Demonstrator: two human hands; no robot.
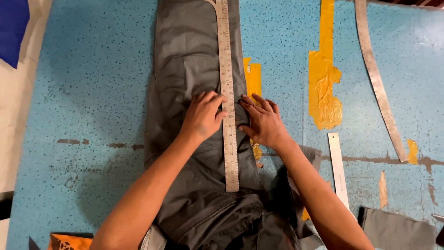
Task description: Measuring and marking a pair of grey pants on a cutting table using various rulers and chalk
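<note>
Head view: grey trousers [185,69] are spread on the blue table [92,92], a long metal ruler [227,92] pinned along them by the left hand [203,115] and right hand [263,122], both flat, gripping nothing; marking probably needs one hand freed

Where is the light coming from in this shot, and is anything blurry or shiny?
Head view: light falls from above, so soft shadows pool left of the grey trousers on the blue table. The long metal ruler between the left hand and right hand shows a mild sheen and the curved ruler gleams faintly. The picture is slightly soft throughout.
</note>
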